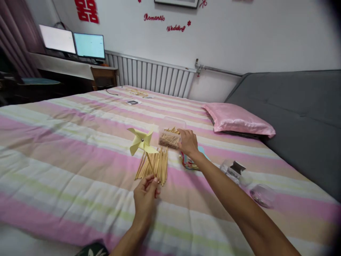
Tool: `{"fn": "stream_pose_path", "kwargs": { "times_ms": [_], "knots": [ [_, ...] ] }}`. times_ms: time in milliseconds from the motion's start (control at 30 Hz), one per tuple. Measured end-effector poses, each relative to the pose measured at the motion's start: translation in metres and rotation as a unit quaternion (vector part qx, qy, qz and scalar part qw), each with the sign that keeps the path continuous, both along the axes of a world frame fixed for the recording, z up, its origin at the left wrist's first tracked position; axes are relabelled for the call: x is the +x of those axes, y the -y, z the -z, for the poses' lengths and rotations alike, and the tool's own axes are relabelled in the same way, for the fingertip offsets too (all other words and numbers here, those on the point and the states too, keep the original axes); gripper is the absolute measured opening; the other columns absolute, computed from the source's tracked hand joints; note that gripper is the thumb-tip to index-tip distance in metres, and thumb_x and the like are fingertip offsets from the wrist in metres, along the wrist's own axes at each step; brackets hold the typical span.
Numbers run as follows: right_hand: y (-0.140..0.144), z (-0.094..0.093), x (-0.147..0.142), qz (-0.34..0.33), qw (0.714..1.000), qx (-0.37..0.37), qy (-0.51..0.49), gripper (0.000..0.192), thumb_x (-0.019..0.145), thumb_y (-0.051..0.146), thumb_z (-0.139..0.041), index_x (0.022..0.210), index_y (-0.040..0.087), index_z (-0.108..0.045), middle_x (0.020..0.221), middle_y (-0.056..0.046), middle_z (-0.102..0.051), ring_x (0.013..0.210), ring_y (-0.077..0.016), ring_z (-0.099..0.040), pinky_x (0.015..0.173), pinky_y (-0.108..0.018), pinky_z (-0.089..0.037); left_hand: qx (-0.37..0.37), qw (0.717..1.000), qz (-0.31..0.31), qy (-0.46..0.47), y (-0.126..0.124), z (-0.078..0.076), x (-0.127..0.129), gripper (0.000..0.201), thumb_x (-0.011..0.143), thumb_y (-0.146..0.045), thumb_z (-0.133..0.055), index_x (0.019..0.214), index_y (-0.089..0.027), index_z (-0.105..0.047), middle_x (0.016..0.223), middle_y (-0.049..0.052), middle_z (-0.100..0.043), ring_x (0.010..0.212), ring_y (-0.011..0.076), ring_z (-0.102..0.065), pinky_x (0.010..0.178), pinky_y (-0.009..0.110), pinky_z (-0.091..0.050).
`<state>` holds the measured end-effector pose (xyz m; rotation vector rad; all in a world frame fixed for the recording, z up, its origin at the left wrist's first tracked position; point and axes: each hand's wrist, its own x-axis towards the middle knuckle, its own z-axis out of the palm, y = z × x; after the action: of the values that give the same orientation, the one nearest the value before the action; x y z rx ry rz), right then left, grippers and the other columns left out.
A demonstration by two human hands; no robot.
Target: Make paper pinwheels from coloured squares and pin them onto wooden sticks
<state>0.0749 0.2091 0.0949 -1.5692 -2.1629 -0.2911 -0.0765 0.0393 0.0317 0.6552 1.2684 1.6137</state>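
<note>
On the striped bed, our left hand pinches the yellow pinwheel upright by its stick, clear of the loose sticks, while our right hand closes its fingers on the clear stick box farther off, steadying it.

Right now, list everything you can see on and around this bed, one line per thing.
pinwheel: one, yellow paper on a thin stick, held above the bed
loose sticks: one pile, tan, on the bedspread under the pinwheel
clear box: one, holding more tan sticks, centre of the bed
bedspread: one, pink, cream and green stripes
pillow: one, pink satin, right side by the grey headboard
coloured paper: small stack, partly hidden by the right arm
clear containers: two or so, right edge of the bed
monitors: two, lit, desk at far left
radiator: one, white, back wall
left hand: pinching the pinwheel's stick
right hand: on the clear box
</note>
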Motion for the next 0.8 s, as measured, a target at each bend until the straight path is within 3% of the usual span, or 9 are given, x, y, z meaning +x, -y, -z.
{"fn": "stream_pose_path", "kwargs": {
  "times_ms": [200,367,533,667,800],
  "knots": [
    [-0.045,0.025,-0.035,0.002,0.999,-0.028,0.026,0.016,0.075,0.016,-0.054,0.089,0.016,-0.064,0.088,-0.010,-0.068,0.089,-0.0223,-0.055,0.084,-0.035,-0.027,0.007,0.997,-0.068,0.038,-0.015,-0.007,-0.023,0.036,0.062,-0.033,-0.073,0.088,-0.010,-0.063,0.072,0.002,-0.063,0.043,0.0053,-0.048,0.041,0.018,-0.036],
    [-0.055,0.032,-0.045,0.014,0.999,-0.029,0.018,0.018,0.080,0.015,-0.045,0.077,0.015,-0.063,0.079,-0.010,-0.068,0.078,-0.0200,-0.057,0.073,-0.032,-0.030,0.013,0.997,-0.069,0.032,-0.021,-0.002,-0.028,0.035,0.066,-0.033,-0.071,0.092,-0.011,-0.063,0.073,0.002,-0.063,0.043,0.0053,-0.048,0.040,0.017,-0.036],
    [-0.052,-0.002,-0.061,-0.002,1.000,0.004,0.002,0.017,0.080,0.016,-0.045,0.081,0.016,-0.061,0.088,-0.011,-0.067,0.086,-0.0230,-0.057,0.071,-0.031,-0.032,0.043,0.996,-0.078,-0.002,-0.021,0.000,-0.030,0.030,0.073,-0.034,-0.066,0.093,-0.013,-0.062,0.076,0.001,-0.062,0.045,0.0055,-0.048,0.044,0.019,-0.040],
    [-0.043,-0.035,-0.092,-0.044,0.999,0.017,-0.010,0.016,0.081,0.020,-0.047,0.088,0.018,-0.060,0.092,-0.008,-0.066,0.087,-0.0225,-0.058,0.066,-0.028,-0.035,0.058,0.991,-0.111,-0.046,-0.013,-0.009,-0.031,0.029,0.075,-0.034,-0.065,0.096,-0.014,-0.062,0.074,0.001,-0.062,0.046,0.0059,-0.047,0.045,0.018,-0.040],
    [-0.023,-0.039,-0.135,-0.102,0.995,0.010,-0.013,0.017,0.081,0.019,-0.047,0.092,0.019,-0.060,0.090,-0.006,-0.067,0.083,-0.0197,-0.060,0.064,-0.026,-0.038,0.078,0.980,-0.171,-0.063,-0.007,-0.021,-0.037,0.028,0.075,-0.034,-0.064,0.095,-0.014,-0.062,0.075,0.001,-0.063,0.046,0.0063,-0.047,0.044,0.019,-0.041]
  ]
}}
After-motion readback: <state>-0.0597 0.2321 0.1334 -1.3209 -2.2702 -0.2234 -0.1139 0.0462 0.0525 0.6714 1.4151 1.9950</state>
